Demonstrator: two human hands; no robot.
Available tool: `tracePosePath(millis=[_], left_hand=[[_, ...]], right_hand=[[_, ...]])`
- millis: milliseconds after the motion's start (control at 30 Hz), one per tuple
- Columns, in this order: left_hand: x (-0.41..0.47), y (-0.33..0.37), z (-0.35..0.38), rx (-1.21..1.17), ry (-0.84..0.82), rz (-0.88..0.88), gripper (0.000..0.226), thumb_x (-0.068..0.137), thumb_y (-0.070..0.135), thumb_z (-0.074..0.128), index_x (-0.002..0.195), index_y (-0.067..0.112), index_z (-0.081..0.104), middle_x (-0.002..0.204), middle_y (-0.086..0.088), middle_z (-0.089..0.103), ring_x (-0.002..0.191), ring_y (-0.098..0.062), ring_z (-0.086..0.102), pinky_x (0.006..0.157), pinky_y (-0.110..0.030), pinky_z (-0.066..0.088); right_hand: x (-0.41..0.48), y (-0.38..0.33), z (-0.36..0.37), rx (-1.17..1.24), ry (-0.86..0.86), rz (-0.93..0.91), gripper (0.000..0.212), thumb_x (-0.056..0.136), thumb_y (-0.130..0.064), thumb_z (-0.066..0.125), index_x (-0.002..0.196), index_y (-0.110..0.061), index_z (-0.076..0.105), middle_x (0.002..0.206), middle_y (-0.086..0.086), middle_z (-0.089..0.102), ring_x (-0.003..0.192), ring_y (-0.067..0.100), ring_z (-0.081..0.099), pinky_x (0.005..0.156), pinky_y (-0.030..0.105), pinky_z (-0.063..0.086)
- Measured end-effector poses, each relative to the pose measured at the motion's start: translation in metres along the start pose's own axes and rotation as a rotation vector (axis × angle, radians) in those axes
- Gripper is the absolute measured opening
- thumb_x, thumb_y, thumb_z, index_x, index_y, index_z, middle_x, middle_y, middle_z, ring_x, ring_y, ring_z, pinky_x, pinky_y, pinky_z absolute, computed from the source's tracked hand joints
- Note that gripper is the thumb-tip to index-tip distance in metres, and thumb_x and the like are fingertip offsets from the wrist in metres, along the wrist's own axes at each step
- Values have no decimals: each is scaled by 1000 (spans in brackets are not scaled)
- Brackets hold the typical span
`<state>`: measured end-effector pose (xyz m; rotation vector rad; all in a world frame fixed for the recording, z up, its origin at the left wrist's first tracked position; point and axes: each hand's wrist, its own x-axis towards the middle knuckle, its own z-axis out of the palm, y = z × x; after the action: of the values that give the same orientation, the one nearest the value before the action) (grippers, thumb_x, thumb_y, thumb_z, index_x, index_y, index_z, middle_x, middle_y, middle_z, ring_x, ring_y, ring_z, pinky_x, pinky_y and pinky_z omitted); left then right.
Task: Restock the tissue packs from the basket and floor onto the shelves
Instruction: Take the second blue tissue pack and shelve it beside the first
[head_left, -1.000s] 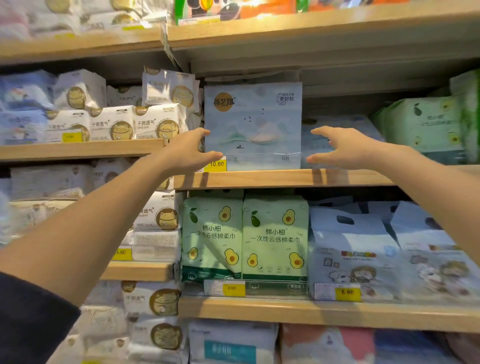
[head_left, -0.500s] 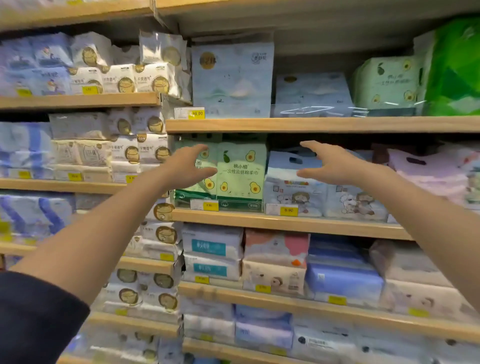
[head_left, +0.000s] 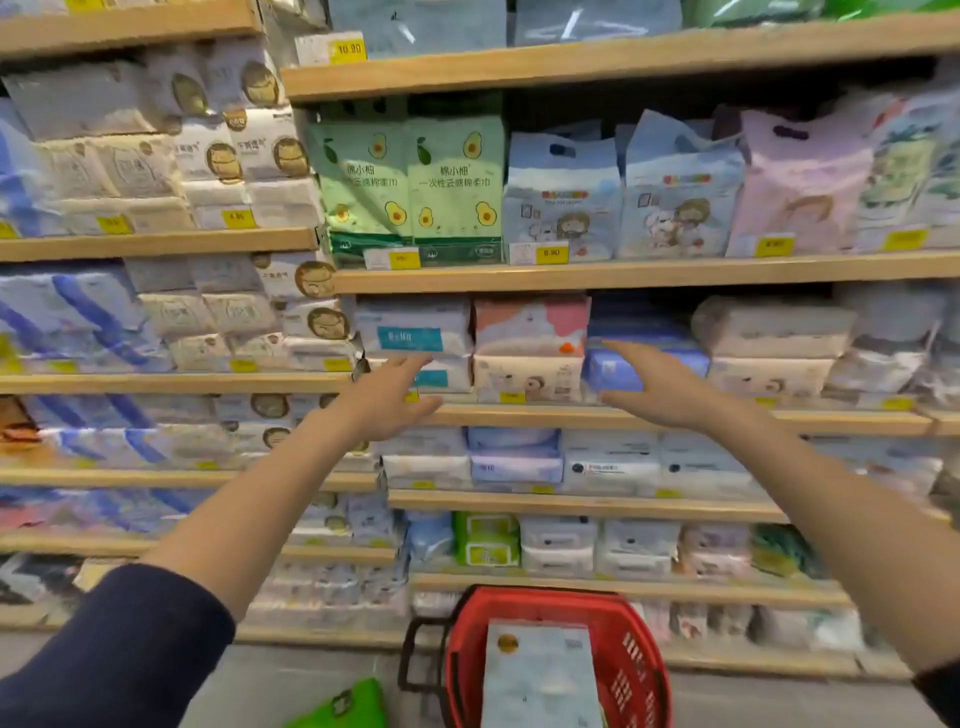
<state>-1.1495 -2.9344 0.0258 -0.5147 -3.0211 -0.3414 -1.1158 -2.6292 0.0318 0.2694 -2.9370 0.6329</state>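
Both hands are held out in front of the shelves (head_left: 613, 415), empty, with fingers spread and nothing gripped. The left hand (head_left: 387, 400) hangs just in front of the wooden shelf edge, its fingertips near a white pack with a teal label (head_left: 410, 332). The right hand (head_left: 657, 387) is level with it and well apart from it, palm turned inward, in front of a blue pack (head_left: 613, 371). Between the two hands, on the same shelf, sits a pink and white pack (head_left: 530, 325) stacked on a cream one (head_left: 527, 379). Whether either hand touches a pack cannot be told; the picture is blurred.

Above the hands, one shelf up, stand two green avocado-print packs (head_left: 410, 182) and pale blue bags with cartoon figures (head_left: 563, 202) to their right. Below and between the forearms, on the floor, a red basket (head_left: 631, 660) holds a pale blue tissue pack (head_left: 540, 675) standing upright inside it. Left of the basket, under the left forearm, a bright green pack (head_left: 348, 704) lies on the floor at the picture's bottom edge. The left arm wears a dark blue sleeve (head_left: 114, 660) pushed up past the forearm
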Motion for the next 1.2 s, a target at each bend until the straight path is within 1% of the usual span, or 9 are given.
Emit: tracePosePath(millis=[100, 267, 400, 567, 700, 833, 967, 1133, 1200], left_hand=[[-25, -13, 36, -40, -77, 1, 67, 91, 46, 46, 147, 18, 20, 152, -7, 28, 137, -26, 32, 108, -38, 31], [-61, -21, 93, -81, -201, 4, 70, 89, 47, 50, 146, 18, 22, 150, -9, 30, 131, -28, 40, 103, -40, 37], [-79, -21, 123, -25, -289, 68, 73, 88, 45, 52, 147, 23, 16, 153, -9, 23, 133, -29, 36, 105, -41, 36], [-83, -23, 154, -58, -351, 53, 73, 88, 44, 53, 147, 21, 17, 151, -11, 28, 134, -28, 35, 106, -39, 34], [-79, -19, 196, -64, -438, 28, 74, 88, 45, 53, 147, 18, 17, 148, -13, 31, 130, -30, 39, 102, -39, 36], [-59, -18, 244, -87, -526, 19, 76, 87, 44, 54, 147, 20, 15, 152, -13, 25, 132, -30, 38, 105, -43, 35], [-35, -15, 292, -47, -628, -11, 79, 87, 41, 56, 148, 23, 9, 146, -17, 29, 124, -35, 46, 101, -48, 39], [-15, -25, 355, -123, -720, -106, 86, 80, 47, 60, 146, 30, 8, 144, -14, 32, 127, -36, 42, 99, -48, 42], [-11, -27, 376, -141, -750, -145, 87, 80, 45, 60, 147, 31, 6, 144, -14, 33, 121, -35, 49, 96, -47, 45]], right_hand=[[-37, 9, 35, 11, -65, 54, 70, 87, -29, 59, 143, -10, 23, 150, 10, 29, 136, 27, 30, 106, 34, 27], [-91, 24, 82, 44, -191, 177, 72, 88, -33, 57, 145, -12, 19, 153, 9, 24, 138, 26, 26, 108, 34, 26], [-123, 31, 109, 105, -191, 241, 71, 87, -31, 58, 145, -12, 21, 151, 9, 28, 137, 26, 29, 106, 33, 28], [-150, 50, 142, 170, -235, 322, 71, 86, -32, 59, 144, -14, 23, 150, 9, 31, 134, 27, 33, 105, 36, 31], [-151, 72, 171, 184, -302, 357, 72, 85, -32, 61, 143, -11, 25, 149, 11, 32, 136, 27, 31, 106, 35, 28], [-139, 102, 199, 242, -385, 383, 60, 85, -22, 62, 137, -9, 34, 135, 12, 49, 123, 28, 47, 90, 25, 36], [-122, 139, 230, 298, -529, 426, 65, 83, -25, 63, 139, -11, 32, 137, 12, 48, 124, 27, 46, 99, 31, 35], [-98, 196, 274, 282, -693, 477, 80, 80, -35, 65, 144, -16, 22, 144, 10, 41, 128, 28, 42, 107, 40, 35], [-88, 207, 288, 270, -734, 491, 78, 84, -30, 62, 145, -15, 17, 144, 12, 40, 129, 29, 41, 106, 36, 32]])
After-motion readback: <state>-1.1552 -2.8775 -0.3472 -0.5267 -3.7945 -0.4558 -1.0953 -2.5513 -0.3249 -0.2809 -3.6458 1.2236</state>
